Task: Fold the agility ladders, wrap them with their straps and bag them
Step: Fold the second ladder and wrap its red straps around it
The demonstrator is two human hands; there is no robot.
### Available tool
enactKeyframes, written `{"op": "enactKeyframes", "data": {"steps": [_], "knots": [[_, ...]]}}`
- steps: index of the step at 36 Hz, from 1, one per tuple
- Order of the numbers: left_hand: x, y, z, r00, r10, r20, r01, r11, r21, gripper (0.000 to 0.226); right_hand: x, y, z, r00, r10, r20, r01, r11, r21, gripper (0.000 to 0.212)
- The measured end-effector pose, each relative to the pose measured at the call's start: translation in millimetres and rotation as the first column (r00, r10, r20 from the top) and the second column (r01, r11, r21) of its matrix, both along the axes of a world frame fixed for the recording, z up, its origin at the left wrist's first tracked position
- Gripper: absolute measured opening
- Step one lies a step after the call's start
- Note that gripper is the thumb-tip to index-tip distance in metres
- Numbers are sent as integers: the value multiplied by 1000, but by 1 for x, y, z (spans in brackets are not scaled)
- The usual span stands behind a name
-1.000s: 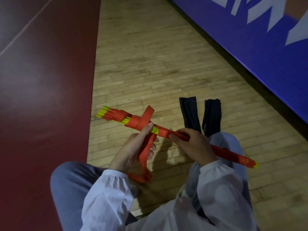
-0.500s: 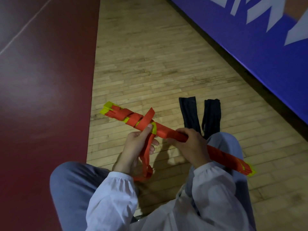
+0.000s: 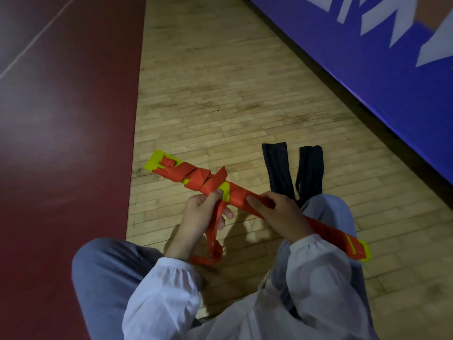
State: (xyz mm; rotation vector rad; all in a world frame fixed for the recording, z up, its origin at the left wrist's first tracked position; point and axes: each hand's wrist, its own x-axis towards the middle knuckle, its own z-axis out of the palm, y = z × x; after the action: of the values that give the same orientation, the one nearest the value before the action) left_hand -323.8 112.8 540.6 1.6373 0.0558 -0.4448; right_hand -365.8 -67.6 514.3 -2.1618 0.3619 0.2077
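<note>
I'm mid-wrap. My left hand (image 3: 199,213) pinches the strap (image 3: 215,181) against the ladder (image 3: 239,192), held slantwise over the floor (image 3: 220,94) above my knees, with the loose tail hanging below. My right hand (image 3: 278,213) grips the ladder's middle. Next, I judge, comes another tight turn, then securing the end. Two bags (image 3: 278,168) lie beyond.

Left hand (image 3: 199,213) gripping strap (image 3: 212,235), right hand (image 3: 278,214) curled round folded ladder (image 3: 239,193)
</note>
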Motion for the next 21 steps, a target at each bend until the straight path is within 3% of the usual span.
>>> {"op": "enactKeyframes", "data": {"steps": [5, 8, 11, 13, 17, 21], "knots": [[-2, -4, -3, 993, 65, -94, -72, 994, -83, 55, -1, 4, -6, 994, -76, 74, 79, 996, -33, 65], [-2, -7, -5, 982, 62, -180, -100, 973, -207, 69, -1, 4, -6, 992, -98, 80, 102, 994, -48, 70], [-1, -7, -3, 978, 12, -210, -62, 970, -236, 82, -1, 1, -8, 990, -109, 86, 113, 993, -41, 73], [0, -5, -2, 974, -23, -226, -31, 972, -234, 90, -1, 0, -11, 989, -118, 93, 123, 991, -47, 70], [3, -5, 1, 963, -66, -262, 24, 987, -159, 88, 0, -2, -15, 984, -129, 124, 138, 988, -65, 41], [6, -3, 7, 946, -71, -316, 47, 995, -83, 84, 0, 0, -15, 974, -143, 173, 155, 986, -59, 36]]}}
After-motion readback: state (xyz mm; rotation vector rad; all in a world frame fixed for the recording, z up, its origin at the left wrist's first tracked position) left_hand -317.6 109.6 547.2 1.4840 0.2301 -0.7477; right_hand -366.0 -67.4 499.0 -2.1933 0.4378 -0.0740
